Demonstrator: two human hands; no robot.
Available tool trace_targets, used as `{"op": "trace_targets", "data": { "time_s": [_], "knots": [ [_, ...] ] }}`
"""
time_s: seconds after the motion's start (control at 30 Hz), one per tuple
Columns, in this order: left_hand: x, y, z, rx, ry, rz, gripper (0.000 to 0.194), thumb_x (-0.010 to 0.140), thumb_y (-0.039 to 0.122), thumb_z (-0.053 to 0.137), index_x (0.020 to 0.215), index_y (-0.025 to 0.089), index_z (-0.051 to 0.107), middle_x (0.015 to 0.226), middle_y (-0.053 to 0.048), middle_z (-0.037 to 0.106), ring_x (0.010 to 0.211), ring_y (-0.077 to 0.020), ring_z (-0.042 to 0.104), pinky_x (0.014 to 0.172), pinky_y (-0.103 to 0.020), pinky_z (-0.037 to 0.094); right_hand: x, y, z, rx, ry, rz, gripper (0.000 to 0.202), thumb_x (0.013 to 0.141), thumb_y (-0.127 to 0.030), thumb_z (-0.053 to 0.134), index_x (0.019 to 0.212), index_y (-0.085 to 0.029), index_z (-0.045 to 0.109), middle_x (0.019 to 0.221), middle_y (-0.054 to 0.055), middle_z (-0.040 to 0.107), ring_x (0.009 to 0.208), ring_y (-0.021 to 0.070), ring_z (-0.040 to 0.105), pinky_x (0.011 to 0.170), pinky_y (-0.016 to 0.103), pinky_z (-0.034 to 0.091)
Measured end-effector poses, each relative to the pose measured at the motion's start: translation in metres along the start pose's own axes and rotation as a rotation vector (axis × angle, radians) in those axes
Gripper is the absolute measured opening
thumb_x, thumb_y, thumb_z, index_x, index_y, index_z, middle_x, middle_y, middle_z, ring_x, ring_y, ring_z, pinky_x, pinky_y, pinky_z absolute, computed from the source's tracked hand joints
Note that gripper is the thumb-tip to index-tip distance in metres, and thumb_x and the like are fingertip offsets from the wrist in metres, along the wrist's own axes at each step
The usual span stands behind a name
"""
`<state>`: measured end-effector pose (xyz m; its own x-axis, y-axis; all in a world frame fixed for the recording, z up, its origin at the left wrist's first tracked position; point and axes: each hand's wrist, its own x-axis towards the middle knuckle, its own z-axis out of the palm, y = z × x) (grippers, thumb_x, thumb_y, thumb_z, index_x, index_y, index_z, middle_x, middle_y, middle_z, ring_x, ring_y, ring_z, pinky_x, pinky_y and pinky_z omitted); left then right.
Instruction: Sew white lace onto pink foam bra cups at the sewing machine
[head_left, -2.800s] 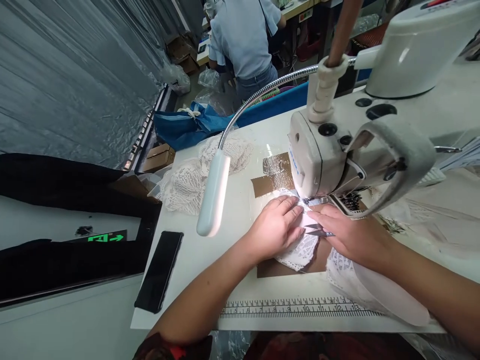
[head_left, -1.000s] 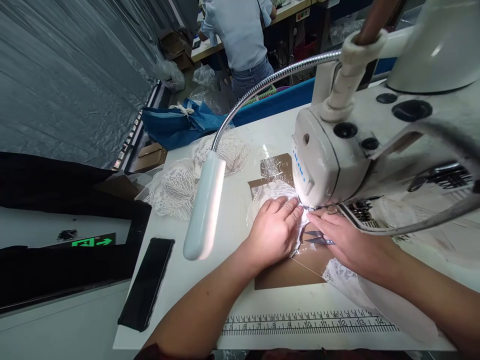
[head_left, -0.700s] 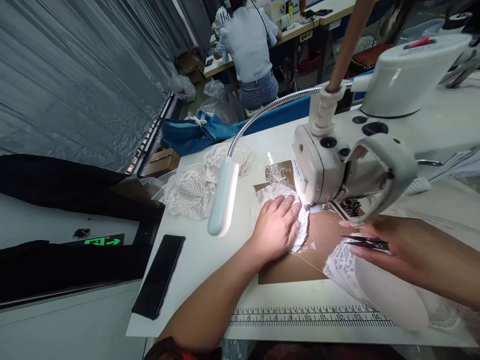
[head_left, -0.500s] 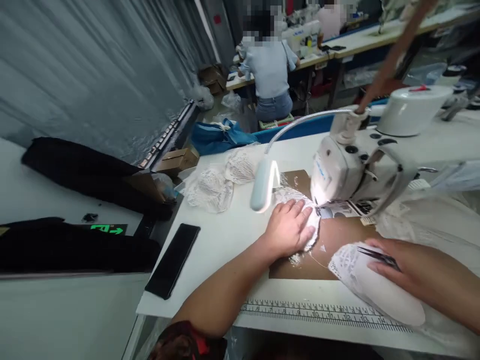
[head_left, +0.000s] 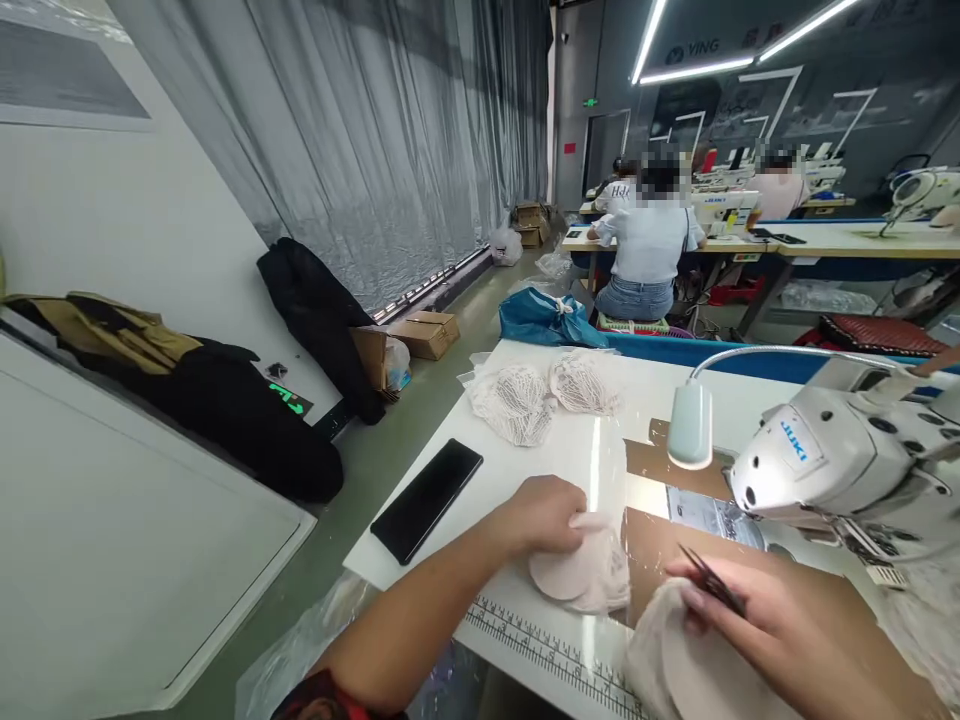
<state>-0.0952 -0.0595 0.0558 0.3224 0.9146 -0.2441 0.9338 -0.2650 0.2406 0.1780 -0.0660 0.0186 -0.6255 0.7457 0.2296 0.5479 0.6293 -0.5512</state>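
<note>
My left hand [head_left: 547, 515] is closed on the edge of a white lace-covered bra cup [head_left: 574, 580], lifted near the table's front edge. In my right hand [head_left: 765, 610] are dark thread snips [head_left: 712, 582], their points toward the upper left. Those same fingers also pinch a second white bra cup [head_left: 697, 660], partly hidden by the hand. Brown board [head_left: 652, 545] lies between the hands and the white sewing machine [head_left: 817, 450], whose needle area shows no cup under it.
A black phone [head_left: 427, 500] lies on the left of the table. Behind it sit lacy white cups [head_left: 514, 400] in clear plastic. A lamp [head_left: 690, 425] hangs beside the machine. A printed ruler [head_left: 551, 655] runs along the front edge. A person [head_left: 649, 250] sits ahead.
The view has swung up and left. My left hand has left the machine and now grips a cup nearer the front edge. My right hand still has the snips and a cup.
</note>
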Motion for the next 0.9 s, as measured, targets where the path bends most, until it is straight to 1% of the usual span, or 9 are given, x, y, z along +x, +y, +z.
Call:
{"op": "trace_targets", "data": {
  "time_s": [0.1, 0.17, 0.27, 0.33, 0.43, 0.53, 0.67, 0.77, 0.9],
  "knots": [
    [-0.013, -0.028, -0.025, 0.026, 0.161, -0.083, 0.007, 0.077, 0.019, 0.059, 0.070, 0.019, 0.055, 0.079, -0.005, 0.067, 0.080, -0.0245, 0.064, 0.068, -0.033, 0.049, 0.055, -0.032, 0.014, 0.256, -0.011, 0.058, 0.033, 0.101, -0.038, 0.039, 0.078, -0.025, 0.060, 0.072, 0.000, 0.070, 0.068, 0.0182, 0.069, 0.061, 0.028, 0.059],
    [-0.011, -0.046, -0.051, 0.056, 0.357, -0.149, 0.007, 0.086, 0.018, 0.051, 0.085, 0.018, 0.058, 0.104, -0.010, 0.068, 0.106, -0.0294, 0.060, 0.088, -0.042, 0.048, 0.095, -0.040, 0.017, 0.273, 0.172, 0.041, 0.028, 0.100, -0.039, 0.040, 0.094, -0.023, 0.062, 0.083, 0.003, 0.072, 0.065, 0.0169, 0.068, 0.058, 0.029, 0.058],
    [0.010, -0.074, -0.085, 0.116, 0.756, -0.153, 0.011, 0.091, 0.017, 0.051, 0.101, 0.018, 0.056, 0.138, -0.012, 0.054, 0.136, -0.0279, 0.040, 0.111, -0.045, 0.035, 0.155, -0.031, 0.019, 0.206, 0.392, -0.110, 0.026, 0.101, -0.034, 0.035, 0.105, -0.021, 0.058, 0.125, 0.013, 0.065, 0.104, 0.0202, 0.068, 0.086, 0.037, 0.058],
    [0.031, -0.089, -0.090, 0.141, 0.747, -0.162, 0.018, 0.089, 0.011, 0.052, 0.105, 0.017, 0.055, 0.150, -0.011, 0.043, 0.144, -0.0268, 0.028, 0.115, -0.045, 0.031, 0.184, -0.013, 0.023, 0.153, 0.399, -0.128, 0.028, 0.099, -0.030, 0.036, 0.110, -0.020, 0.059, 0.135, 0.014, 0.061, 0.124, 0.0233, 0.058, 0.103, 0.046, 0.048],
    [0.059, -0.101, -0.072, 0.124, 0.586, -0.184, 0.027, 0.079, 0.016, 0.067, 0.104, 0.016, 0.057, 0.140, -0.015, 0.054, 0.135, -0.0326, 0.044, 0.105, -0.049, 0.043, 0.197, 0.017, 0.034, 0.065, 0.297, -0.127, 0.033, 0.094, -0.026, 0.040, 0.114, -0.019, 0.065, 0.133, 0.016, 0.063, 0.127, 0.0277, 0.057, 0.102, 0.051, 0.048],
    [0.065, -0.103, -0.050, 0.110, 0.483, -0.204, 0.056, 0.070, 0.037, 0.080, 0.117, 0.018, 0.057, 0.141, -0.016, 0.054, 0.131, -0.0377, 0.049, 0.101, -0.055, 0.046, 0.161, 0.039, 0.038, 0.006, 0.208, -0.125, 0.036, 0.091, -0.023, 0.042, 0.115, -0.017, 0.068, 0.133, 0.017, 0.063, 0.123, 0.0290, 0.061, 0.100, 0.050, 0.050],
    [0.043, -0.082, -0.040, 0.116, 0.463, -0.168, 0.061, 0.083, 0.040, 0.070, 0.134, 0.015, 0.050, 0.149, -0.019, 0.046, 0.141, -0.0381, 0.039, 0.112, -0.059, 0.034, 0.062, 0.047, 0.016, -0.019, 0.104, -0.130, 0.039, 0.087, -0.017, 0.045, 0.118, -0.023, 0.069, 0.130, 0.010, 0.067, 0.120, 0.0257, 0.063, 0.100, 0.045, 0.053],
    [0.023, -0.036, -0.039, -0.023, 0.371, 0.059, 0.045, 0.085, 0.042, 0.069, 0.121, 0.017, 0.062, 0.127, -0.014, 0.066, 0.119, -0.0317, 0.061, 0.103, -0.049, 0.049, -0.016, 0.041, -0.009, -0.057, -0.002, -0.161, 0.053, 0.079, -0.007, 0.043, 0.125, -0.023, 0.065, 0.127, 0.010, 0.069, 0.117, 0.0244, 0.065, 0.094, 0.041, 0.056],
    [0.015, 0.059, -0.029, -0.226, 0.073, 0.592, 0.031, 0.090, 0.037, 0.064, 0.119, 0.024, 0.063, 0.121, -0.006, 0.069, 0.110, -0.0210, 0.066, 0.092, -0.032, 0.056, -0.097, 0.041, -0.026, -0.126, 0.143, -0.025, 0.056, 0.077, 0.000, 0.039, 0.122, -0.022, 0.063, 0.117, 0.009, 0.073, 0.109, 0.0211, 0.068, 0.088, 0.037, 0.058]
  ]
}}
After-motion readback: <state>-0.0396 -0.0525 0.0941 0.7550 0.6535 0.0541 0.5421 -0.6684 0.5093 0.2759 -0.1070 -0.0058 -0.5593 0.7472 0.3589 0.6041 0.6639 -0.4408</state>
